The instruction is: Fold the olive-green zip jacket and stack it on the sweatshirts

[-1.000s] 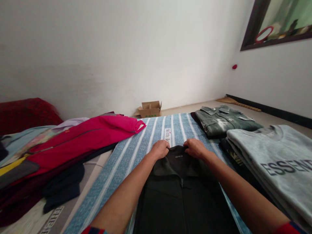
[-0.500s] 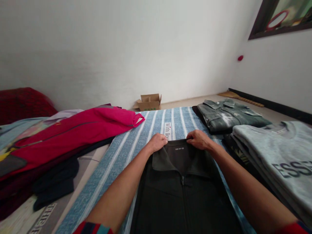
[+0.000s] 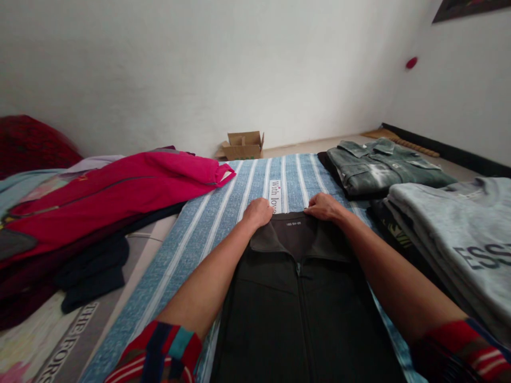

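Black jacket (image 3: 263, 314): matt cloth, smooth and close-textured, with faint creases. Zip (image 3: 298, 268): slight dull gleam at the pull; from here, metal cannot be told from plastic. Sheet (image 3: 191, 236): matt woven cloth with a mottled, slightly coarse-looking surface. Pink jacket (image 3: 123, 181): smooth cloth, mostly matt, softly wrinkled. Green shirt (image 3: 379, 173): sturdy, denim-like cloth, matt, its finish blotched and faded. Grey shirt (image 3: 447, 223): soft, matt jersey-like cloth, finely flecked, with flat dark lettering. Sleeve (image 3: 159, 354): matt, knit-like cloth. Box (image 3: 245, 146): plain brown cardboard, matt, with stiff flaps. Wall (image 3: 199, 69): painted-looking, matt, faintly smudged.
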Demonstrator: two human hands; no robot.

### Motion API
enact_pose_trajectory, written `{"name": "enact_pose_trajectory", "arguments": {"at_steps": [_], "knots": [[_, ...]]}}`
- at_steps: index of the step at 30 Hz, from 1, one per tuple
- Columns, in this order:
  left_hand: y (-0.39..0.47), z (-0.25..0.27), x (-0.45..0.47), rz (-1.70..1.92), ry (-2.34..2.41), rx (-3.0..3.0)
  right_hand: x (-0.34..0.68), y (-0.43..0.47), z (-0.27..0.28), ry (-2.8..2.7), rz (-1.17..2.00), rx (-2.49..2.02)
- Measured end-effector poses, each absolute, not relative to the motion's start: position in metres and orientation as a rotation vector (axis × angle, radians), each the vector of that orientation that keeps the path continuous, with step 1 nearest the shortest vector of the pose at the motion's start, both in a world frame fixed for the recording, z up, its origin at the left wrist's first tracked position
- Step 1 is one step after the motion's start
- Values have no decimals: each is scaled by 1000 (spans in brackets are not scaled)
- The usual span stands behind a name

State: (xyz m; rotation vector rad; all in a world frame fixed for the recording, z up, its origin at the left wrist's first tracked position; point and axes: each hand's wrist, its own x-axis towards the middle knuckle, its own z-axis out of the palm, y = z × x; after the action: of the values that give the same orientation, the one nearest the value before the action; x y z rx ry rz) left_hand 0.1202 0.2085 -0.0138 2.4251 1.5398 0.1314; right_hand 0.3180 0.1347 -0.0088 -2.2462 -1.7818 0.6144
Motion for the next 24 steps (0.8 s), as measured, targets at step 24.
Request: {"name": "enact_pose_trajectory", "arguments": {"at_steps": [24], "knots": [[211, 20, 77, -161, 1135, 2206, 355, 98, -6, -1604, 1131, -1819]]}}
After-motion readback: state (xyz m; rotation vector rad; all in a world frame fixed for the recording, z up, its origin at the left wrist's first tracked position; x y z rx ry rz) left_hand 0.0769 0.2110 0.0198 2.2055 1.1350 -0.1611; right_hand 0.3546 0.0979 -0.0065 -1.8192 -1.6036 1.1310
